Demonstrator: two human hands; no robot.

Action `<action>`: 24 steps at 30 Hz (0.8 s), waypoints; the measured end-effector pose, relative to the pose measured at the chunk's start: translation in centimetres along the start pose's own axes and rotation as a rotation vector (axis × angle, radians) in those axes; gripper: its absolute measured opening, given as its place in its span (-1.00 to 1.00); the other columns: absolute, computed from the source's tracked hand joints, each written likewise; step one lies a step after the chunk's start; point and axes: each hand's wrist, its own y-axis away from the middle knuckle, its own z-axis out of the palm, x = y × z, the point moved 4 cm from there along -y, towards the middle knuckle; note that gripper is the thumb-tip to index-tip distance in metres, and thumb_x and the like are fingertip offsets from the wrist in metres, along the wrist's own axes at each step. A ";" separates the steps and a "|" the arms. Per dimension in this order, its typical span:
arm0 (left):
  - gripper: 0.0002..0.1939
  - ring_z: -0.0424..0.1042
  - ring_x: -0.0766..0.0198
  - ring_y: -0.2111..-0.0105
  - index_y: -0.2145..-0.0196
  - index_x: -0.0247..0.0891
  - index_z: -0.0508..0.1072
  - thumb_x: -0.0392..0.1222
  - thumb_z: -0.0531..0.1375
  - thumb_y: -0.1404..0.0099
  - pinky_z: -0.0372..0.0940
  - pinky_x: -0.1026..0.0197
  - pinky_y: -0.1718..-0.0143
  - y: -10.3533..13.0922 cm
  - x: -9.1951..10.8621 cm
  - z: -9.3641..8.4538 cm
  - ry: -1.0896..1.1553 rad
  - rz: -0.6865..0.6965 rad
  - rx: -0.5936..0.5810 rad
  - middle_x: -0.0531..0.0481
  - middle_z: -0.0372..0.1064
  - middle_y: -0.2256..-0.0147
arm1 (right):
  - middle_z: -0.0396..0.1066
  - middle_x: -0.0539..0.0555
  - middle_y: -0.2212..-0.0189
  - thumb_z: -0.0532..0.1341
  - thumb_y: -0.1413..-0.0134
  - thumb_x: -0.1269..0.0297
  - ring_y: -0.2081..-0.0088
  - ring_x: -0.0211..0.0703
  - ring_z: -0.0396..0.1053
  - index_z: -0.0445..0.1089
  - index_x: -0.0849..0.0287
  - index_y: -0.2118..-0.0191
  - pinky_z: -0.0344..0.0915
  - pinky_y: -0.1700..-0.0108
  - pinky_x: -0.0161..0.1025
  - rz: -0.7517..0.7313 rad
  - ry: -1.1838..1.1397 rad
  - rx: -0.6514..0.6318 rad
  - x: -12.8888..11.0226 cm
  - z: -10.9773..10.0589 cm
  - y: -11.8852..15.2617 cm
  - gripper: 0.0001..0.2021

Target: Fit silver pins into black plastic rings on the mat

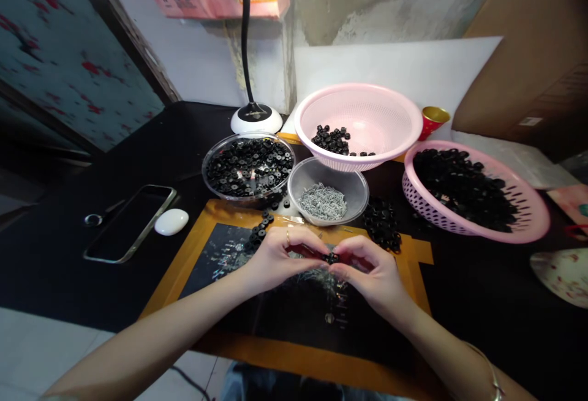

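It looks like a room at home doubling as a small workshop: a flowered panel [59, 52] at upper left, a stained wall [358, 6] at top centre and a phone [131, 223] at left, while black parts [229, 169] and metal pins [323, 201] lie in bowls [357, 191] mid-frame on a table [50, 260].

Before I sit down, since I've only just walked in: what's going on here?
Someone's left hand and right hand together hold a small black part over an orange-edged dark board. Just beyond stand a clear bowl of silvery metal pieces and a clear dish of black discs. A pink basket farther back and another at the right hold black pieces too.
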 end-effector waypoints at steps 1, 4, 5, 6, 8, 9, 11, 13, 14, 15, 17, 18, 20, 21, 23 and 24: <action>-0.87 0.51 0.25 0.38 0.37 -0.39 0.54 -0.35 0.34 -0.05 0.44 0.31 0.37 0.0 0.0 0.1 0.033 -0.023 0.005 -0.13 0.51 0.39 | 0.43 -0.08 0.44 0.37 0.08 0.40 0.41 -0.32 0.40 0.43 0.04 0.28 0.37 0.34 -0.41 -0.015 0.018 0.009 -0.1 0.0 0.1 -0.80; -0.89 0.52 0.24 0.36 0.42 -0.40 0.53 -0.38 0.35 -0.02 0.47 0.30 0.36 0.1 0.0 0.2 0.141 -0.058 0.039 -0.14 0.51 0.35 | 0.46 -0.05 0.42 0.37 0.08 0.39 0.39 -0.27 0.42 0.45 0.05 0.27 0.40 0.32 -0.36 -0.042 0.033 0.019 -0.3 -0.1 0.2 -0.80; -0.89 0.53 0.24 0.35 0.43 -0.40 0.53 -0.39 0.35 -0.01 0.48 0.30 0.36 0.1 0.1 0.2 0.168 -0.061 0.054 -0.14 0.50 0.32 | 0.48 -0.03 0.39 0.37 0.08 0.38 0.37 -0.25 0.44 0.46 0.05 0.26 0.42 0.29 -0.33 -0.043 0.023 0.019 -0.4 0.0 0.2 -0.79; -0.88 0.53 0.25 0.34 0.42 -0.40 0.53 -0.41 0.35 0.00 0.49 0.30 0.37 0.1 0.1 0.2 0.188 -0.060 0.067 -0.15 0.49 0.29 | 0.49 -0.02 0.37 0.36 0.07 0.37 0.35 -0.23 0.45 0.46 0.04 0.25 0.44 0.27 -0.30 -0.041 0.006 0.020 -0.5 0.0 0.2 -0.79; -0.86 0.53 0.26 0.34 0.40 -0.39 0.54 -0.43 0.35 0.00 0.50 0.29 0.35 0.2 0.3 0.1 0.204 -0.038 0.077 -0.15 0.48 0.26 | 0.50 0.01 0.32 0.36 0.06 0.37 0.32 -0.19 0.47 0.45 0.05 0.24 0.47 0.23 -0.26 -0.035 -0.034 0.029 -0.6 0.0 0.3 -0.79; -0.85 0.53 0.26 0.33 0.39 -0.39 0.54 -0.44 0.34 -0.01 0.50 0.27 0.34 0.2 0.5 0.0 0.200 -0.017 0.074 -0.15 0.49 0.27 | 0.50 0.01 0.32 0.35 0.06 0.38 0.32 -0.18 0.48 0.45 0.05 0.24 0.47 0.23 -0.25 -0.035 -0.048 0.034 -0.7 0.0 0.3 -0.79; -0.86 0.53 0.24 0.32 0.38 -0.38 0.55 -0.45 0.33 -0.03 0.50 0.24 0.30 0.2 0.8 -0.1 0.168 0.031 0.058 -0.16 0.51 0.29 | 0.49 0.01 0.33 0.36 0.07 0.38 0.33 -0.18 0.48 0.45 0.05 0.25 0.49 0.25 -0.26 -0.035 -0.055 0.052 -0.8 0.0 0.4 -0.79; -0.86 0.53 0.22 0.31 0.37 -0.37 0.55 -0.43 0.32 -0.04 0.49 0.22 0.28 0.2 1.0 -0.2 0.129 0.067 0.046 -0.16 0.53 0.31 | 0.49 0.00 0.35 0.36 0.08 0.39 0.34 -0.19 0.48 0.44 0.04 0.25 0.48 0.26 -0.28 -0.036 -0.037 0.061 -0.9 0.0 0.5 -0.78; -0.86 0.53 0.21 0.30 0.37 -0.36 0.55 -0.42 0.33 -0.05 0.48 0.21 0.27 0.2 1.1 -0.2 0.116 0.080 0.042 -0.17 0.54 0.32 | 0.49 0.00 0.35 0.37 0.09 0.38 0.35 -0.20 0.48 0.44 0.04 0.25 0.48 0.26 -0.28 -0.034 -0.023 0.064 -0.9 0.0 0.6 -0.77; -0.86 0.53 0.20 0.30 0.36 -0.36 0.55 -0.41 0.33 -0.05 0.48 0.20 0.26 0.2 1.1 -0.3 0.108 0.090 0.040 -0.17 0.54 0.32 | 0.49 0.00 0.35 0.37 0.10 0.38 0.35 -0.20 0.47 0.44 0.03 0.25 0.48 0.27 -0.28 -0.030 -0.013 0.069 -0.9 0.0 0.6 -0.77; -0.86 0.54 0.19 0.30 0.36 -0.37 0.55 -0.40 0.34 -0.04 0.48 0.19 0.24 0.1 1.2 -0.3 0.103 0.102 0.037 -0.18 0.55 0.32 | 0.49 0.00 0.37 0.37 0.10 0.35 0.36 -0.19 0.47 0.44 0.03 0.27 0.47 0.27 -0.28 -0.018 -0.007 0.085 -1.0 0.1 0.7 -0.79; -0.86 0.54 0.19 0.30 0.37 -0.37 0.55 -0.40 0.34 -0.04 0.48 0.19 0.24 0.1 1.3 -0.3 0.104 0.105 0.037 -0.18 0.55 0.32 | 0.49 -0.01 0.38 0.38 0.10 0.33 0.37 -0.19 0.47 0.44 0.03 0.28 0.47 0.26 -0.28 -0.012 -0.010 0.099 -1.1 0.2 0.7 -0.79; -0.86 0.55 0.19 0.31 0.37 -0.38 0.55 -0.40 0.34 -0.04 0.48 0.20 0.25 0.1 1.4 -0.3 0.107 0.113 0.037 -0.19 0.55 0.32 | 0.49 -0.01 0.40 0.38 0.11 0.31 0.37 -0.19 0.47 0.44 0.02 0.30 0.46 0.26 -0.29 -0.010 -0.015 0.129 -1.2 0.2 0.8 -0.81; -0.86 0.55 0.19 0.31 0.37 -0.38 0.55 -0.41 0.34 -0.04 0.48 0.20 0.25 0.1 1.4 -0.3 0.110 0.116 0.038 -0.19 0.55 0.32 | 0.49 -0.01 0.40 0.38 0.12 0.31 0.37 -0.18 0.47 0.45 0.02 0.30 0.46 0.26 -0.29 -0.017 -0.009 0.139 -1.3 0.2 0.8 -0.81; -0.86 0.54 0.19 0.30 0.37 -0.38 0.55 -0.41 0.34 -0.04 0.48 0.19 0.23 0.1 1.5 -0.3 0.117 0.113 0.041 -0.19 0.55 0.32 | 0.49 0.00 0.40 0.39 0.14 0.31 0.38 -0.18 0.46 0.46 0.04 0.32 0.47 0.28 -0.28 -0.035 0.007 0.156 -1.4 0.2 0.8 -0.81; -0.86 0.54 0.19 0.30 0.37 -0.38 0.55 -0.41 0.34 -0.04 0.48 0.18 0.22 0.1 1.5 -0.3 0.124 0.103 0.041 -0.18 0.55 0.32 | 0.50 0.01 0.40 0.40 0.15 0.32 0.39 -0.17 0.46 0.47 0.05 0.32 0.47 0.29 -0.27 -0.043 0.014 0.161 -1.4 0.1 0.8 -0.81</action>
